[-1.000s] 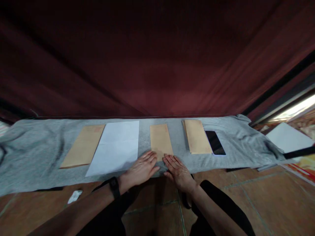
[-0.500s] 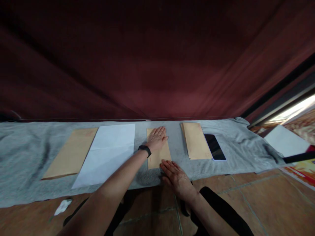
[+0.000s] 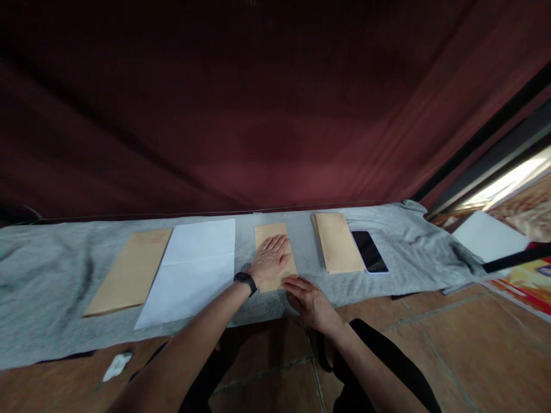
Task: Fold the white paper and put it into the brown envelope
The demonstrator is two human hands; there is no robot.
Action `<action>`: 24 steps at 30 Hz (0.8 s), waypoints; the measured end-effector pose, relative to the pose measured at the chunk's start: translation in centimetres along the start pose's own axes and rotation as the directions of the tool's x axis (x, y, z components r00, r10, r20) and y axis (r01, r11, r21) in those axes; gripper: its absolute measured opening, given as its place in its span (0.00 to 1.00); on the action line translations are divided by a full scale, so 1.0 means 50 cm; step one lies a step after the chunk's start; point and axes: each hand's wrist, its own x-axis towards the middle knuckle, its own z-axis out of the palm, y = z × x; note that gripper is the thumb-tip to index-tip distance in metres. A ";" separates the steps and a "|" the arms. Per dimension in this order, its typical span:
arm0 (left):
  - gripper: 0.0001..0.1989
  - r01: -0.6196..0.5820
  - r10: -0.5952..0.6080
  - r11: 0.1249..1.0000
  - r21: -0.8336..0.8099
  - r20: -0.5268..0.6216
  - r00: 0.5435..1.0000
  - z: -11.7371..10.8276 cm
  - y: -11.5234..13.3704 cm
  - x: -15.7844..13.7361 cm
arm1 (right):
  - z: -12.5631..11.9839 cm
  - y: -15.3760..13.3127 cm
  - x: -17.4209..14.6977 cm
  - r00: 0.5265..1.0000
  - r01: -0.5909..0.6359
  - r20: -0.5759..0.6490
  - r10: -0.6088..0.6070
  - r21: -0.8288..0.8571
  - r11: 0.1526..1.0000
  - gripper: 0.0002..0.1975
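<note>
A brown paper envelope [image 3: 270,229] lies flat on a grey cloth [image 3: 301,246] in front of me. My left hand [image 3: 270,259], with a black band on its wrist, rests flat on the envelope's middle, fingers stretched out. At the envelope's lower right corner is my right hand [image 3: 310,301], its fingers extended and the tips touching the edge. White paper sheets [image 3: 193,264] with a faint crease lie to the left. Beyond them is another brown envelope or pile of envelopes [image 3: 131,269]. To the right sits a small stack of brown envelopes [image 3: 340,244].
A phone [image 3: 369,251] with a dark screen lies beside the right stack. Dark red fabric [image 3: 267,143] rises behind the cloth. A crumpled white scrap [image 3: 117,366] is on the tiled floor [image 3: 447,344]. A white flat object [image 3: 491,238] stands at far right.
My left hand has slid down the envelope toward me, uncovering its top. My right hand stays near the lower right corner, its fingers closer together. The view has shifted slightly.
</note>
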 end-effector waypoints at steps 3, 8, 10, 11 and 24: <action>0.30 -0.016 0.017 1.000 -0.015 0.031 0.999 0.002 0.017 -0.035 | 0.003 0.000 0.003 1.000 -0.003 0.004 0.003 -0.001 1.000 0.16; 0.30 -0.028 0.029 0.999 -0.022 0.042 0.999 0.011 0.040 -0.095 | -0.005 -0.005 0.005 0.996 -0.079 0.043 0.082 -0.053 0.995 0.14; 0.30 -0.045 0.045 0.999 -0.025 0.028 0.999 0.008 0.050 -0.118 | -0.011 -0.003 0.006 0.986 -0.164 0.018 0.167 -0.105 0.981 0.13; 0.30 -0.055 0.056 0.998 -0.025 0.019 0.998 0.005 0.056 -0.130 | -0.014 -0.001 0.007 0.979 -0.206 -0.016 0.206 -0.121 0.971 0.13; 0.34 -0.167 0.168 0.986 -0.022 0.066 0.984 -0.054 0.077 -0.284 | 0.039 -0.003 -0.029 0.998 0.062 0.056 -0.043 -0.404 0.913 0.33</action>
